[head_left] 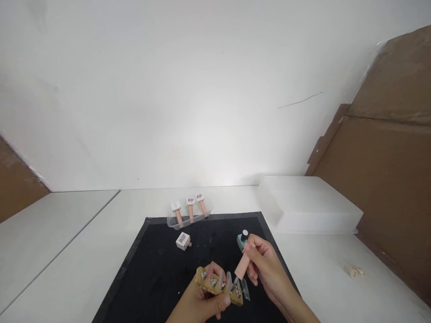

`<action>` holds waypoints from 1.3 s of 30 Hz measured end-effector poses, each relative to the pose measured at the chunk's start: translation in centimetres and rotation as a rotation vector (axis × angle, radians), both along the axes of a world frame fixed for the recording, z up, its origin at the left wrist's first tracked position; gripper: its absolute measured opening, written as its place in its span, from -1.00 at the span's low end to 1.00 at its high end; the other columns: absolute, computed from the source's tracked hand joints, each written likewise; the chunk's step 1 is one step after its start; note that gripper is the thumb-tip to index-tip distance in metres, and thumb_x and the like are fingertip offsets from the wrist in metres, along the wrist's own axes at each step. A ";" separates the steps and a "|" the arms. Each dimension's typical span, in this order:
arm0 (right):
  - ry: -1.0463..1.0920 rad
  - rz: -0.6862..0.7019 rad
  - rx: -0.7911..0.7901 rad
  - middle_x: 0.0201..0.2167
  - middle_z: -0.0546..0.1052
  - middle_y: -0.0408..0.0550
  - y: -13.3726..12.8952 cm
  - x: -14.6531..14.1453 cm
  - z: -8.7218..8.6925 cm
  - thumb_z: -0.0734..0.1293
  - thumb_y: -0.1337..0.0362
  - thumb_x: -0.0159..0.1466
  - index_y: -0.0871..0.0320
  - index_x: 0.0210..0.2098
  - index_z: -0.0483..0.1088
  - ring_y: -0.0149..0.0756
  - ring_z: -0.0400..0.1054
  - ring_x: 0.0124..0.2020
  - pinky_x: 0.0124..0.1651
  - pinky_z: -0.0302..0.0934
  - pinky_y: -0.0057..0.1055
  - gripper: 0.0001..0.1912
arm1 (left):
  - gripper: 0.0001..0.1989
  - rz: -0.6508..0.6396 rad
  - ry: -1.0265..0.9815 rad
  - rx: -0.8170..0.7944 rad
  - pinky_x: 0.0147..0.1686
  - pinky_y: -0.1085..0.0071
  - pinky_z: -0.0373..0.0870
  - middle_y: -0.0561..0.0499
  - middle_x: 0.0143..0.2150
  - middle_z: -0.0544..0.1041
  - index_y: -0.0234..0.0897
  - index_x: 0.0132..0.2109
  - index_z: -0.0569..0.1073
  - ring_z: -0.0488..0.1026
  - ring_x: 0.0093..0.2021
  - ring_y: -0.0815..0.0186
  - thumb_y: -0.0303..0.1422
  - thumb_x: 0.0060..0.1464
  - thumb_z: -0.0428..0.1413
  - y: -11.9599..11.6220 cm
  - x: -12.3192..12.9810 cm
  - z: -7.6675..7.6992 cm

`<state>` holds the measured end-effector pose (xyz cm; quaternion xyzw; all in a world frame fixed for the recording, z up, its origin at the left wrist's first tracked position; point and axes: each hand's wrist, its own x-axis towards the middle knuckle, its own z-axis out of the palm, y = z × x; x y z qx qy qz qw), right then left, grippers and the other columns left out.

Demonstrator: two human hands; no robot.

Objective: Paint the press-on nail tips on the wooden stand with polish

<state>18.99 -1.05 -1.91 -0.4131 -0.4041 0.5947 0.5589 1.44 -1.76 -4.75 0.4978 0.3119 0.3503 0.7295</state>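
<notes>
My left hand [205,303] is closed round a tan nail-tip stand [232,296], a bar with silver mounts along it. Several false nail tips [228,279] stick up from the bar; those at the left look pinkish, those at the right clear. In my right hand [261,262] is a nail polish brush [242,265] by its long peach cap handle, tilted down. Its bristle end meets or hovers just over a tip near the bar's right end; contact I cannot tell. An uncapped white square polish bottle [183,241] lies on its side on the black mat.
A clear plastic tray [173,223] at the mat's back edge holds three white bottles with peach caps [190,208]. Beyond my right hand stands a green bottle with a black cap [241,242]. A white box [310,206] and small beige rings [353,271] are at right.
</notes>
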 end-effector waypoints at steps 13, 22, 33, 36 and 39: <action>-0.106 0.006 -0.010 -0.87 0.34 -0.30 0.2 -0.2 0.2 0.40 -0.09 0.07 0.12 -0.63 0.11 -0.63 -0.03 -0.88 -0.83 -0.14 -0.69 -0.49 | -0.56 -0.041 0.019 0.044 -0.61 0.58 0.20 0.16 -0.45 0.27 -0.24 -0.35 0.29 0.14 -0.54 0.52 -0.08 -0.21 0.31 0.1 0.0 0.0; -0.129 0.003 0.015 -0.85 0.33 -0.31 0.1 0.1 0.1 0.40 -0.06 0.09 0.13 -0.61 0.16 -0.62 -0.01 -0.86 -0.81 -0.10 -0.68 -0.53 | -0.54 -0.053 0.027 0.036 -0.61 0.59 0.21 0.17 -0.48 0.27 -0.25 -0.36 0.28 0.14 -0.55 0.52 -0.07 -0.23 0.31 0.1 0.0 -0.1; 0.135 0.027 0.046 -0.76 0.34 -0.27 0.4 0.5 0.1 0.34 0.01 0.22 0.19 -0.42 0.37 -0.58 0.05 -0.78 -0.74 -0.01 -0.66 -0.66 | -0.53 -0.023 -0.010 -0.079 -0.60 0.56 0.20 0.20 -0.58 0.35 -0.24 -0.32 0.31 0.28 -0.59 0.50 -0.09 -0.25 0.34 0.0 -0.7 0.1; 0.208 0.091 0.051 -0.72 0.34 -0.24 0.2 0.6 0.3 0.34 0.06 0.24 0.18 -0.40 0.39 -0.57 0.06 -0.75 -0.70 0.02 -0.65 -0.71 | -0.51 0.049 0.015 -0.144 -0.58 0.53 0.22 0.19 -0.57 0.38 -0.26 -0.29 0.35 0.31 -0.58 0.50 -0.08 -0.28 0.35 -0.2 -0.8 0.5; 0.230 0.147 0.038 -0.72 0.29 -0.27 0.0 0.6 0.4 0.36 0.09 0.23 0.18 -0.39 0.42 -0.56 0.04 -0.73 -0.71 0.01 -0.65 -0.74 | -0.48 0.096 0.036 -0.214 -0.56 0.52 0.22 0.17 -0.54 0.40 -0.29 -0.28 0.37 0.34 -0.56 0.48 -0.10 -0.32 0.37 -0.5 -0.8 1.1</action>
